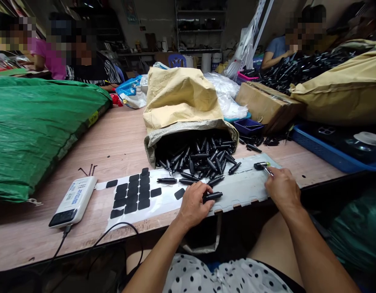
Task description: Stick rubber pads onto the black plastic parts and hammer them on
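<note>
My left hand [194,203] rests at the table's front edge, its thumb and fingers closed round the end of a black pen-like plastic part [214,196], which lies on a grey board [245,181]. In my right hand [282,187], over the board's right end, is a small hammer [262,165] with a black and yellow-green head and a metal shaft. Many similar black parts [203,156] spill from the mouth of a tan sack [181,97] just beyond my left hand. Left of that hand, black rounded-square stickers [133,191] sit on a white sheet [161,205].
A white power bank [73,201] with a black cable [120,224] lies on the left, near a big green sack [38,130]. A cardboard box [267,103] and a blue tray [334,150] stand on the right. Several people sit across the table.
</note>
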`<state>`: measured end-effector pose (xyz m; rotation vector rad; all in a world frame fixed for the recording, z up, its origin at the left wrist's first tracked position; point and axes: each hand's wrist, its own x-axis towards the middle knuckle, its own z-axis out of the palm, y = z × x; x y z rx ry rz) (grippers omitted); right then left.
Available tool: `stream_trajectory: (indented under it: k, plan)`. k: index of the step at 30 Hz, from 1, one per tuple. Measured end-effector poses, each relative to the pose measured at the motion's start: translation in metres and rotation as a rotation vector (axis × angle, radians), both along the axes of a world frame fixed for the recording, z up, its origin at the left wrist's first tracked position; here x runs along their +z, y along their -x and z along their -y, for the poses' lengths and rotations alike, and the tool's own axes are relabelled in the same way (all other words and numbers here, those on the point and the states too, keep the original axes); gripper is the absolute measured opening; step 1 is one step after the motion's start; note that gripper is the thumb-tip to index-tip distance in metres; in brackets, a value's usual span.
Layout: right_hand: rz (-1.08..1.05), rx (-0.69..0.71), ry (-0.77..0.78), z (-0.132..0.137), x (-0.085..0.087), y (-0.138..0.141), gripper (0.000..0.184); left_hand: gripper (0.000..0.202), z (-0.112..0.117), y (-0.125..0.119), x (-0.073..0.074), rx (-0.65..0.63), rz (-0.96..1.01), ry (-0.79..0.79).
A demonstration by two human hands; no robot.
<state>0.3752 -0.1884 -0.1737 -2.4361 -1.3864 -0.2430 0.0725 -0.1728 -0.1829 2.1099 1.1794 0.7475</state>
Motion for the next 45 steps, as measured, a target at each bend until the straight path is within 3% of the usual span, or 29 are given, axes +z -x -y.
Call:
stream_trajectory:
  k: [3, 9, 13, 15, 17, 20, 23, 29, 35, 40, 45]
  plan:
    - [0.043, -0.057, 0.007, -0.011, -0.008, 0.002, 0.039, 0.020, 0.000, 0.001, 0.002, 0.005, 0.030, 0.030]
    - [0.070, -0.055, -0.124, -0.020, -0.022, 0.003, 0.036, 0.013, 0.000, 0.003, 0.008, -0.017, 0.079, 0.088]
    - [0.059, -0.002, -0.255, -0.016, -0.017, 0.010, 0.035, 0.012, 0.000, 0.004, 0.008, -0.016, 0.095, 0.096]
    - [0.027, 0.091, -0.385, -0.006, -0.007, 0.024, 0.034, 0.011, 0.000, 0.005, 0.008, -0.013, 0.103, 0.096]
    - [-0.132, 0.291, -0.447, 0.006, 0.004, 0.046, 0.030, 0.012, 0.000, 0.005, 0.007, -0.010, 0.115, 0.098]
    - [-0.484, 0.639, -0.250, 0.025, 0.016, 0.081, 0.026, 0.012, 0.000, 0.005, 0.007, -0.009, 0.134, 0.086]
    - [-0.591, 0.763, -0.035, 0.034, 0.017, 0.104, 0.027, 0.011, 0.001, 0.005, 0.007, -0.025, 0.122, 0.052]
    - [-0.450, 0.792, 0.091, 0.031, 0.008, 0.113, 0.025, 0.012, 0.003, 0.004, 0.005, -0.054, 0.021, -0.015]
    - [-0.518, 0.796, 0.054, 0.030, 0.007, 0.112, 0.017, 0.015, 0.003, 0.002, 0.004, -0.054, -0.005, -0.026]
    - [-0.435, 0.868, 0.084, 0.029, 0.006, 0.113, 0.021, 0.017, 0.003, 0.003, -0.001, -0.054, 0.021, -0.030]
    - [-0.356, 0.844, -0.004, 0.030, -0.003, 0.123, 0.026, 0.015, 0.002, 0.003, -0.005, -0.043, 0.062, -0.061]
